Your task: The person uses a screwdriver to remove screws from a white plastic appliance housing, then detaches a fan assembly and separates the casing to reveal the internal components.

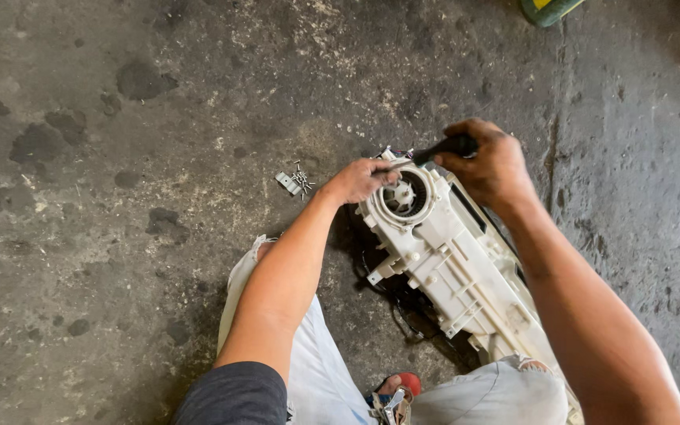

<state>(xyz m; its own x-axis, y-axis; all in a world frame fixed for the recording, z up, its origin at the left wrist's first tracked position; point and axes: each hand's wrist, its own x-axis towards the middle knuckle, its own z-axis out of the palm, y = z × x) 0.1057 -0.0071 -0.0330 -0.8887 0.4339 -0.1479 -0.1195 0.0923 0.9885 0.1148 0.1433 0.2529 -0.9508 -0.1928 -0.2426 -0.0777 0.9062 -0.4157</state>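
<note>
Stained grey concrete floor (120, 236) fills the view, blotched with dark oily patches and pale scuffs. On it, between the person's knees, lies a long off-white plastic blower housing (458, 271), running from the lower right up toward the middle, with ribs, clips and small tabs along its sides. At its upper end sits a round opening with a fan wheel (404, 197) inside. Black wires (403, 303) trail on the floor just beside the lower left edge of the housing.

The left hand (358, 180) rests on the rim of the round opening, fingers curled over the edge and touching the plastic; whether it grips anything small there cannot be told. The right hand (489, 165) is closed tightly around the black handle of a screwdriver (442, 148), whose shaft points left toward the top of the fan opening, near the left hand's fingertips.

Left of the housing, near the left hand but apart from it, a small heap of loose screws (302, 179) and a little grey metal bracket (286, 182) lie on the concrete. At the top edge a green and yellow object (548, 8) is partly cut off. Pale trousers (316, 370) cover the knees, and a red sandal (409, 384) shows at the bottom.
</note>
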